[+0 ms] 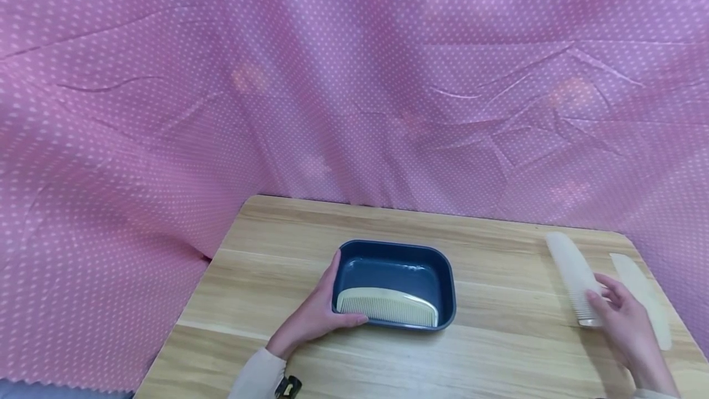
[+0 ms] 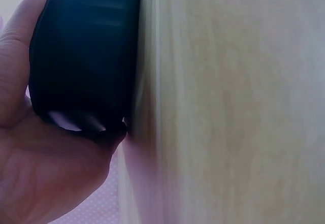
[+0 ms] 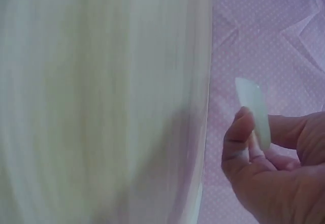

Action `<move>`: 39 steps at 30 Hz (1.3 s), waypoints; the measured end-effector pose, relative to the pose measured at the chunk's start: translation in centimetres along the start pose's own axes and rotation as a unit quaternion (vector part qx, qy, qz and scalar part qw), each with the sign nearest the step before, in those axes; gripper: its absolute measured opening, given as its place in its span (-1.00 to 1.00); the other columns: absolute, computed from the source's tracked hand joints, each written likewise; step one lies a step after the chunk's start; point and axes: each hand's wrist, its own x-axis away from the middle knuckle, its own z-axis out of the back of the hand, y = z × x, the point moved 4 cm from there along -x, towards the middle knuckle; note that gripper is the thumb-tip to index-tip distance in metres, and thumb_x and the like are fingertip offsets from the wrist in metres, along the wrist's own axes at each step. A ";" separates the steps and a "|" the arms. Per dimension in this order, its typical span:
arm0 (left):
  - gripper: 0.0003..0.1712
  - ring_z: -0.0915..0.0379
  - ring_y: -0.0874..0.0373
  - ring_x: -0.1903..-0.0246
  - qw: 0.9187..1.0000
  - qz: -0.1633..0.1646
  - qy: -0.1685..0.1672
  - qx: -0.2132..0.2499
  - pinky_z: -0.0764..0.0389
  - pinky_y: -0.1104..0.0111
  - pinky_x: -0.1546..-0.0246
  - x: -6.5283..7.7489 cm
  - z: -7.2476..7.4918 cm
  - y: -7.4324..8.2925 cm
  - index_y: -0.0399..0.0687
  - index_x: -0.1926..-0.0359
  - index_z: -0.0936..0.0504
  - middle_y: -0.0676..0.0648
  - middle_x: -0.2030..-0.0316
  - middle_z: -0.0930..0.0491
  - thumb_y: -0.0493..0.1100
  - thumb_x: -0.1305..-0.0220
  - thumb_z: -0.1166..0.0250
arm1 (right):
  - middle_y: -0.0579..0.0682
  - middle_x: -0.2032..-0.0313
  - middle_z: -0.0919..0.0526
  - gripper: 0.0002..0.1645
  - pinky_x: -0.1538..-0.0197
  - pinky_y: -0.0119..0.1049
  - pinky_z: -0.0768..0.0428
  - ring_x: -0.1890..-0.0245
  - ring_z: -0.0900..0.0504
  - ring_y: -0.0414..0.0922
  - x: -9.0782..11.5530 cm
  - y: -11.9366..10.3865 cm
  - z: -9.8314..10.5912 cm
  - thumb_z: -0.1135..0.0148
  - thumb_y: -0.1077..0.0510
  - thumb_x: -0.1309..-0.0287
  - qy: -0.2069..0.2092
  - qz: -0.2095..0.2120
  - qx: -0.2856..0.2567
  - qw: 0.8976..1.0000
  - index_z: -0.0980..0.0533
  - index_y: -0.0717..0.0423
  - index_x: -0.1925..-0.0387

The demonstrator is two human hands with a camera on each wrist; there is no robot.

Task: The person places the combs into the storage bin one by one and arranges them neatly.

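Observation:
A dark blue rectangular tray (image 1: 388, 271) sits on the wooden table, and one pale comb (image 1: 388, 303) lies inside along its near wall. My left hand (image 1: 317, 314) grips the tray's left end, thumb along the near side and fingers along the left side. In the left wrist view the tray's outer wall (image 2: 84, 56) fills the space between thumb and fingers. At the far right, my right hand (image 1: 628, 319) pinches a whitish comb (image 1: 570, 270) between thumb and fingers. The right wrist view shows this comb (image 3: 258, 109) edge-on, above the table.
Another pale comb (image 1: 642, 300) lies on the table near its right edge, just beyond my right hand. The wooden table (image 1: 498, 306) has rounded corners. Pink polka-dot cloth (image 1: 354, 91) hangs behind the table and along its sides.

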 end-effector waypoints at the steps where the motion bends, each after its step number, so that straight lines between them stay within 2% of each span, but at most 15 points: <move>1: 0.68 0.34 -0.05 -0.70 1.000 0.000 0.000 0.000 0.11 -0.23 -0.59 0.0 0.0 0.0 0.24 -0.79 0.43 0.02 -0.75 0.33 0.17 -0.10 -0.74 | -0.52 0.05 -0.57 -0.29 0.25 -0.54 -0.61 0.17 -0.46 -0.69 0.1 -0.1 -0.3 -0.18 0.03 -0.68 0.003 0.004 -0.012 1.000 -0.25 0.02 -0.69; 2: 0.69 0.34 -0.05 -0.70 1.000 0.001 0.001 0.001 0.11 -0.23 -0.59 0.0 0.0 0.0 0.25 -0.79 0.43 0.03 -0.75 0.33 0.17 -0.09 -0.74 | -0.66 0.11 -0.51 -0.33 0.26 -0.50 -0.65 0.18 -0.52 -0.65 0.1 -0.2 -0.5 -0.21 0.05 -0.67 0.006 0.007 -0.026 1.000 -0.31 -0.06 -0.66; 5: 0.69 0.32 -0.03 -0.70 1.000 0.004 0.003 0.005 0.10 -0.23 -0.59 0.1 0.0 -0.1 0.32 -0.78 0.43 0.05 -0.75 0.32 0.18 -0.08 -0.75 | -0.66 0.15 -0.61 -0.39 0.27 -0.48 -0.68 0.18 -0.61 -0.58 0.2 -0.8 -1.3 -0.26 0.11 -0.63 0.015 0.013 -0.063 0.998 -0.42 -0.22 -0.58; 7: 0.69 0.32 -0.02 -0.70 1.000 0.004 0.004 0.005 0.10 -0.22 -0.59 0.1 0.0 -0.1 0.33 -0.78 0.43 0.05 -0.75 0.31 0.18 -0.08 -0.75 | -0.62 0.15 -0.65 -0.41 0.25 -0.51 -0.67 0.17 -0.63 -0.57 0.2 -1.4 -1.7 -0.30 0.13 -0.61 0.023 0.017 -0.078 0.997 -0.47 -0.24 -0.54; 9: 0.69 0.32 -0.01 -0.70 1.000 0.002 0.002 0.005 0.11 -0.21 -0.60 0.0 -0.1 -0.2 0.33 -0.78 0.43 0.06 -0.75 0.31 0.18 -0.08 -0.75 | -0.57 0.15 -0.68 -0.41 0.22 -0.55 -0.65 0.15 -0.65 -0.57 0.2 -2.2 -2.0 -0.32 0.14 -0.59 0.028 0.025 -0.087 0.995 -0.49 -0.22 -0.53; 11: 0.69 0.33 -0.02 -0.70 1.000 -0.001 0.002 0.005 0.11 -0.21 -0.60 0.0 -0.1 -0.3 0.30 -0.79 0.43 0.05 -0.75 0.32 0.19 -0.09 -0.75 | -0.49 0.14 -0.73 -0.43 0.20 -0.57 -0.64 0.14 -0.68 -0.53 0.2 -2.9 -2.5 -0.35 0.19 -0.56 0.029 0.033 -0.123 0.991 -0.54 -0.17 -0.49; 14: 0.68 0.33 -0.02 -0.70 1.000 0.000 0.002 0.005 0.11 -0.22 -0.59 -0.1 -0.1 -0.5 0.31 -0.79 0.43 0.05 -0.75 0.31 0.19 -0.09 -0.74 | -0.36 0.14 -0.78 -0.47 0.14 -0.60 -0.63 0.15 -0.72 -0.46 -0.1 -3.8 -3.2 -0.37 0.29 -0.51 0.032 0.052 -0.189 0.980 -0.61 -0.05 -0.42; 17: 0.68 0.33 -0.03 -0.70 1.000 0.002 0.003 0.006 0.11 -0.24 -0.59 -0.1 -0.1 -0.6 0.37 -0.78 0.43 0.04 -0.75 0.31 0.20 -0.09 -0.74 | -0.30 0.14 -0.80 -0.52 0.08 -0.63 -0.61 0.14 -0.73 -0.42 -0.1 -4.7 -3.9 -0.36 0.36 -0.48 0.039 0.071 -0.226 0.971 -0.66 0.03 -0.34; 22: 0.67 0.34 -0.02 -0.70 1.000 0.001 0.002 0.004 0.11 -0.23 -0.59 -0.1 -0.1 -0.7 0.48 -0.76 0.45 0.06 -0.75 0.32 0.20 -0.09 -0.74 | -0.29 0.14 -0.80 -0.57 0.08 -0.63 -0.61 0.15 -0.72 -0.41 0.2 -6.0 -5.4 -0.33 0.35 -0.51 0.043 0.092 -0.213 0.972 -0.66 0.11 -0.33; 26: 0.68 0.34 -0.01 -0.70 1.000 -0.003 0.007 -0.001 0.10 -0.23 -0.59 -0.1 0.0 -0.8 0.40 -0.77 0.44 0.08 -0.75 0.32 0.21 -0.08 -0.74 | -0.25 0.13 -0.79 -0.58 0.14 -0.56 -0.65 0.16 -0.73 -0.37 0.2 -6.9 -7.0 -0.31 0.33 -0.54 0.018 0.102 -0.216 0.971 -0.64 0.17 -0.34; 33: 0.69 0.33 -0.01 -0.70 1.000 -0.006 0.011 -0.007 0.12 -0.21 -0.60 -0.1 0.0 -0.9 0.31 -0.79 0.43 0.08 -0.75 0.31 0.21 -0.08 -0.75 | -0.22 0.09 -0.80 -0.58 0.19 -0.50 -0.67 0.18 -0.73 -0.34 0.3 -8.6 -8.9 -0.25 0.31 -0.59 -0.016 0.134 -0.191 0.972 -0.58 0.30 -0.37; 36: 0.69 0.33 -0.01 -0.70 1.000 -0.004 0.007 -0.007 0.13 -0.20 -0.60 -0.2 -0.2 -0.9 0.31 -0.79 0.43 0.08 -0.75 0.31 0.20 -0.09 -0.74 | -0.22 0.05 -0.80 -0.58 0.16 -0.49 -0.68 0.15 -0.73 -0.33 0.6 -9.3 -9.6 -0.23 0.31 -0.60 -0.023 0.147 -0.174 0.973 -0.56 0.36 -0.36; 39: 0.68 0.34 0.00 -0.70 1.000 -0.004 0.004 -0.008 0.12 -0.20 -0.60 -0.3 -0.2 -0.7 0.40 -0.77 0.45 0.08 -0.75 0.31 0.20 -0.09 -0.74 | -0.19 0.03 -0.79 -0.59 0.15 -0.47 -0.69 0.14 -0.73 -0.30 0.8 -9.9 -10.3 -0.22 0.30 -0.61 -0.030 0.158 -0.143 0.977 -0.55 0.38 -0.36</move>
